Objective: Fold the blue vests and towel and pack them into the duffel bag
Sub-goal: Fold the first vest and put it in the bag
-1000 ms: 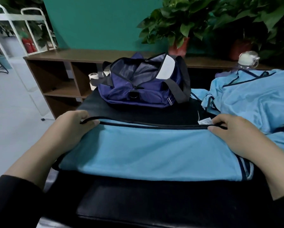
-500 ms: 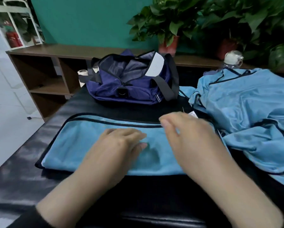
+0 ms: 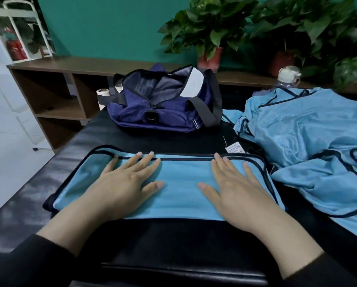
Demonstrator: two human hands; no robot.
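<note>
A folded light-blue vest with dark piping lies flat on the black padded table in front of me. My left hand presses flat on its left half, fingers straight and spread. My right hand presses flat on its right half the same way. Behind the vest stands the navy duffel bag, unzipped and gaping open. A heap of unfolded light-blue vests lies at the right. No towel can be told apart from the heap.
A clear water bottle with a white cap stands behind the heap. A low brown shelf unit runs along the green wall with potted plants on it. A white metal rack is at far left.
One second ago both hands gripped the vest's far edge at its two ends. They let go, came together at the middle, and now lie spread flat on the folded vest.
</note>
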